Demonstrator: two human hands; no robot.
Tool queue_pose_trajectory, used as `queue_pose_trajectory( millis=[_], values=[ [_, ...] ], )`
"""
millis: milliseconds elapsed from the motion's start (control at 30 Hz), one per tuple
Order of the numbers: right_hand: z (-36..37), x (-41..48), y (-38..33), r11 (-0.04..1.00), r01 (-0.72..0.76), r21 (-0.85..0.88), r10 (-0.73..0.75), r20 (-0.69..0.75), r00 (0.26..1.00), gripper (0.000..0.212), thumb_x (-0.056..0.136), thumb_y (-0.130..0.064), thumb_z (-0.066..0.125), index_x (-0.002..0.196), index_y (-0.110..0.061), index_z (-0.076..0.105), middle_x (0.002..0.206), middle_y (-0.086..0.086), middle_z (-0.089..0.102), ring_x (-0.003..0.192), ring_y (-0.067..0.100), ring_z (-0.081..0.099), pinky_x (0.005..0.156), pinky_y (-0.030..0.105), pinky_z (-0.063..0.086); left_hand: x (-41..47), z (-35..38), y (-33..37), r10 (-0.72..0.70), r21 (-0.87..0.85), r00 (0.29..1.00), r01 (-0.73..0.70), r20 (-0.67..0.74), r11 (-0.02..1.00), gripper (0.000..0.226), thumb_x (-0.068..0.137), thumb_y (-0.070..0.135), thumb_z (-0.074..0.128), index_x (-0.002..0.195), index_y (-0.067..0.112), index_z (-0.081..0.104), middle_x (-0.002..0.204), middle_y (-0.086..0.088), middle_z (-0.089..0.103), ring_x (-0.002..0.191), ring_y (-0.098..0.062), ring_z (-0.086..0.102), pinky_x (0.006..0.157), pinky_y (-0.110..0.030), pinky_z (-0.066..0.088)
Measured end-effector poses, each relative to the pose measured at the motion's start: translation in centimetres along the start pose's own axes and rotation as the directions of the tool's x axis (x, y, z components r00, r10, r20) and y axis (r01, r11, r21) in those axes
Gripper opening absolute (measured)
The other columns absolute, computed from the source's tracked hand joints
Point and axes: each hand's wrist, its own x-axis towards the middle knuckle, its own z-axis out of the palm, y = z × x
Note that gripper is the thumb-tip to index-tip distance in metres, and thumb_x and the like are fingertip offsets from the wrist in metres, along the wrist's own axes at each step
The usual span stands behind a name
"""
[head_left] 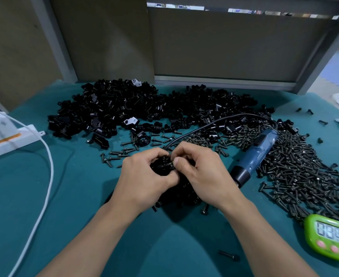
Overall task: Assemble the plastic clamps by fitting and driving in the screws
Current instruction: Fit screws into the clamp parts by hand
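Here: left hand [142,182] grip holds black plastic clamp [161,168]; right hand [202,176] pinches threaded screw [171,163].

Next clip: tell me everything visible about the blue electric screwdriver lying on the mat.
The blue electric screwdriver has a blue plastic-looking barrel, a black switch on its side and a black round collar at its near end. It lies slanted on the teal mat, nose toward the person, against the heap of dark screws. A black cable leaves its far end and curves left. It sits right of the right hand; no hand touches it. Its bit cannot be made out.
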Motion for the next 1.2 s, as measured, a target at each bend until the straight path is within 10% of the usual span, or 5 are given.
queue_pose_trajectory(
  millis=[267,733,1200],
  values=[
    [0.1,0.0,0.3,1.000,-0.009,-0.022,0.009,-0.006,1.000,0.018,0.101,-0.021,0.062,0.088,-0.033,0.065,0.080,-0.018,0.067,0.078,0.004,0.062,0.064,0.015,0.047,0.3,-0.2,0.2,-0.067,-0.023,0.996,0.069,0.067,0.997,0.027,0.073,0.027,0.084,0.090,0.046,0.077,0.077,0.016,0.076,0.068,-0.004,0.072,0.060,-0.028,0.058],
    [0.6,-0.1,0.1,1.000,-0.009,-0.005,0.009,-0.008,1.000,0.017,0.101,-0.025,0.062,0.087,-0.034,0.064,0.072,-0.011,0.067,0.064,0.008,0.059,0.058,0.022,0.049,0.2,0.1,0.0,-0.032,0.094,0.996,0.024,0.087,0.995,0.035,0.075,0.014,0.083,0.089,0.044,0.070,0.071,0.023,0.068,0.061,0.001,0.063,0.046,-0.010,0.040],
    [1.9,-0.4,-0.4,0.999,0.002,-0.040,-0.004,-0.045,0.999,0.032,0.105,-0.029,0.052,0.073,-0.036,0.052,0.068,-0.007,0.065,0.061,0.010,0.053,0.053,0.025,0.040,-0.2,0.5,0.3,0.009,0.152,0.992,-0.029,0.128,0.988,0.028,0.070,0.059,0.050,0.095,0.048,0.055,0.081,0.018,0.069,0.064,-0.007,0.061,0.053,-0.028,0.048]
  ],
)
